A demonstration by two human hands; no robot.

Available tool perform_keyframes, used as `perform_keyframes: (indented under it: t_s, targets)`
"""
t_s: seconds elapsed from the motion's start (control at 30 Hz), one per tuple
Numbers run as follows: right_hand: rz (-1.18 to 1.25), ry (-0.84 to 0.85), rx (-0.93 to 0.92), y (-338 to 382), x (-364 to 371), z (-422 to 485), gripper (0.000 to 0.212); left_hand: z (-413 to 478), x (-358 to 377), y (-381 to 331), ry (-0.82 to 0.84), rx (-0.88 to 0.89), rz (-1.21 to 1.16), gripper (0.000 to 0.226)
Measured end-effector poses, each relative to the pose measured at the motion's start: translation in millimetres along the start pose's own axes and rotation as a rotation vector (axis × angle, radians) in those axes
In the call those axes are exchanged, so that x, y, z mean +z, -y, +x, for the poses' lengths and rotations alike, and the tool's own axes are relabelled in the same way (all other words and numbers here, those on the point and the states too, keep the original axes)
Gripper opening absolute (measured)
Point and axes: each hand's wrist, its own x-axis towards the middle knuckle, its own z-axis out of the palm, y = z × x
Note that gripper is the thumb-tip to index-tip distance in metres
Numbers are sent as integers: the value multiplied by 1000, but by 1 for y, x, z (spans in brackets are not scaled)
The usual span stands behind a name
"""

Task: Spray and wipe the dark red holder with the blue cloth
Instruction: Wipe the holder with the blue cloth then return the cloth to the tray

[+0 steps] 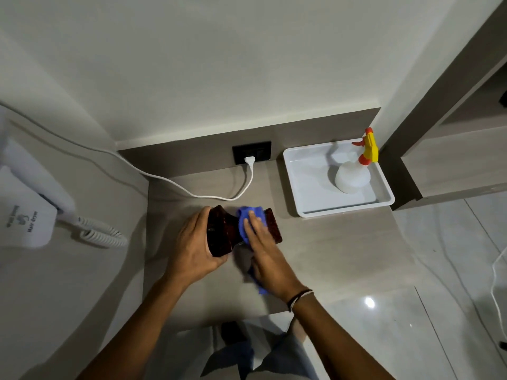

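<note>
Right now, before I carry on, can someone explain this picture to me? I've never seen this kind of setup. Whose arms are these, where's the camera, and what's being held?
There is no machine here, and only one picture. It comes from a wide-angle camera worn on a person's head, looking down at their own two bare arms. The left hand has a grip on the dark red holder, steadying it on the grey counter. The right hand presses the blue cloth against the holder's middle; a tail of cloth hangs out under the palm. At the back right, a white tray holds the spray bottle, standing upright and untouched. A white plug sits in the black wall socket, and a wall-mounted hair dryer hangs at the left.
</note>
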Motion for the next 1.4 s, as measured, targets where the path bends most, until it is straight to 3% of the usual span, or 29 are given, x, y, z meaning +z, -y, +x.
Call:
perform_keyframes:
  t_s: [0.1, 0.3, 0.37, 0.47, 0.53, 0.67, 0.77, 0.87, 1.03, 1.1, 1.2, 1.33, 1.4]
  targets:
    - [106, 3, 314, -21, -20, 4, 78, 1, -2, 0, 23, -47, -6, 102]
    - [225, -53, -46, 47, 13, 9, 97, 7, 0, -4, 21, -21, -59, 89]
    - [165, -34, -56, 36, 12, 11, 102, 2, -2, 3, 26, -73, -63, 95]
    - [-58, -15, 156, -5, -2, 7, 96, -4, -5, 8, 40, -135, -49, 104]
    - [-6, -39, 254, -7, -7, 10, 91, -3, -4, 4, 36, -130, -47, 106]
    - [211, -57, 53, 44, 16, 18, 90, 2, -1, -3, 9, -90, -41, 97]
    - [77, -49, -73, 30, 15, 13, 105, -2, 0, 2, -4, -76, -17, 97]
    - [-97, -10, 172, -18, -11, 8, 92, -4, 0, 4, 5, -123, 17, 104]
    - [575, -286, 628, -43, -43, 9, 67, 3, -6, -1, 23, -398, -308, 90]
    - [818, -314, 672, -38, -41, 16, 73, 6, -8, -2, 59, -481, -366, 100]
    - [912, -372, 694, -34, -36, 29, 72, 6, -14, -7, 191, -458, -331, 129]
    - [783, -423, 681, -26, -38, 41, 60, 4, -24, -4, 322, -310, -188, 157]
    - [585, -417, 617, -17, -38, 39, 67, 2, -25, -5, 247, -265, -43, 141]
